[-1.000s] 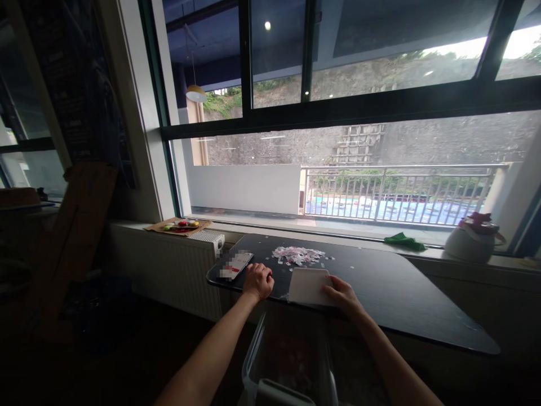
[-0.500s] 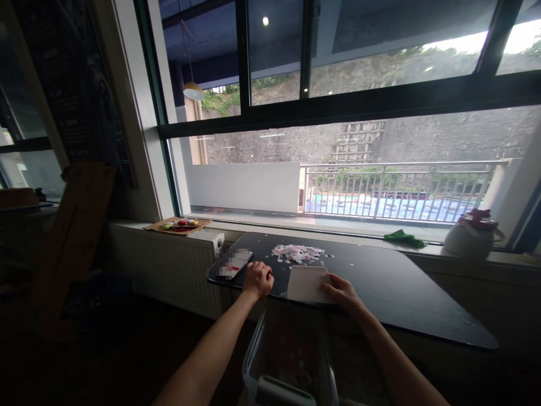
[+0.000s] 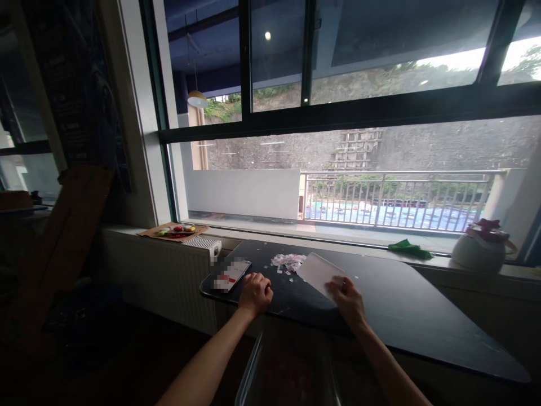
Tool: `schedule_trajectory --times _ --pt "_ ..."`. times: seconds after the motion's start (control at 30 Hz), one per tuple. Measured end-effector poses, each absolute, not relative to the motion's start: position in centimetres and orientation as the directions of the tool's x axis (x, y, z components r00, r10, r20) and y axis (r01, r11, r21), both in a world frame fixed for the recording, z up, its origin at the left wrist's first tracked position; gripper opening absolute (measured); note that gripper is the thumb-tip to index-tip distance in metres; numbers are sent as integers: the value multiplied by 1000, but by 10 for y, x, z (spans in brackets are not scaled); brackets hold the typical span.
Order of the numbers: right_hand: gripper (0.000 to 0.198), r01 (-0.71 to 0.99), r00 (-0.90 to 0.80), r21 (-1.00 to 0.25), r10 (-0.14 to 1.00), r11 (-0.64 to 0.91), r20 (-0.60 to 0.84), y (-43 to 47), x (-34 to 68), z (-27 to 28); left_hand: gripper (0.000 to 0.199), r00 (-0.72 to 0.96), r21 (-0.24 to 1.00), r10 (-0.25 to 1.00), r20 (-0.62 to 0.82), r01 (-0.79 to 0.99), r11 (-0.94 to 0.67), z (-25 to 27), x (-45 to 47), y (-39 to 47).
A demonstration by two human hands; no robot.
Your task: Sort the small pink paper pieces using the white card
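Note:
My right hand (image 3: 347,298) is closed on the right edge of a white flat card (image 3: 319,272), thumb and fingers pinching it. The card is tilted over the black table (image 3: 389,307), its far left edge beside a pile of small white and pinkish paper bits (image 3: 287,261) and hiding part of it. My left hand (image 3: 256,293) rests as a fist at the table's near edge; nothing shows in it. Just left of that fist lies a phone (image 3: 232,275), its screen partly blurred out.
Below the near edge is a clear plastic bin (image 3: 249,372), dark inside. On the sill stand a pale jug (image 3: 479,248) and a green cloth (image 3: 409,249). A board with colourful items (image 3: 175,230) lies at left, near a radiator (image 3: 160,282).
My right hand has turned the card and lifted it from the near edge up to the right side of the pile. My left hand stays a fist in place. The view has shifted slightly.

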State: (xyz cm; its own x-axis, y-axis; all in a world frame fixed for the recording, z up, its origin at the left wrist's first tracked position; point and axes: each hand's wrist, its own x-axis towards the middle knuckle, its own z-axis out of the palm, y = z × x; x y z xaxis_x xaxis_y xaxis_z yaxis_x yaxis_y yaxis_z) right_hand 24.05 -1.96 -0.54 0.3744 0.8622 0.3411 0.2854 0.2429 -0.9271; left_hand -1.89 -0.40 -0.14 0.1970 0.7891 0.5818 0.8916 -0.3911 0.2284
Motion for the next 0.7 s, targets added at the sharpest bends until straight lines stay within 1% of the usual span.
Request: schedule_trajectory --times 0.13,0.2,0.27,0.33,0.43,0.5,0.7 --pt "29 471 339 -851 842 234 419 -13 231 -4 14 193 240 782 592 884 -400 -3 -19 -4" --pt "25 509 295 -829 857 234 423 -14 231 -3 13 191 242 783 592 884 -399 -2 -19 -5" --pt "23 493 232 -829 878 265 418 -16 233 -2 13 190 243 787 587 886 -396 -1 -18 -6" --pt "23 462 208 -840 887 283 413 -15 237 -1 13 186 245 792 582 888 -389 0 -17 -6" --pt "23 473 268 -846 874 247 405 -8 239 2 14 185 245 799 572 891 -382 0 -17 -7" --pt "21 489 278 -841 873 231 401 -2 235 4 14 187 242 800 570 892 -382 0 -17 -7" --pt "18 412 114 -859 918 304 380 -3 231 0 14 191 236 795 577 892 -385 -1 -17 -6"
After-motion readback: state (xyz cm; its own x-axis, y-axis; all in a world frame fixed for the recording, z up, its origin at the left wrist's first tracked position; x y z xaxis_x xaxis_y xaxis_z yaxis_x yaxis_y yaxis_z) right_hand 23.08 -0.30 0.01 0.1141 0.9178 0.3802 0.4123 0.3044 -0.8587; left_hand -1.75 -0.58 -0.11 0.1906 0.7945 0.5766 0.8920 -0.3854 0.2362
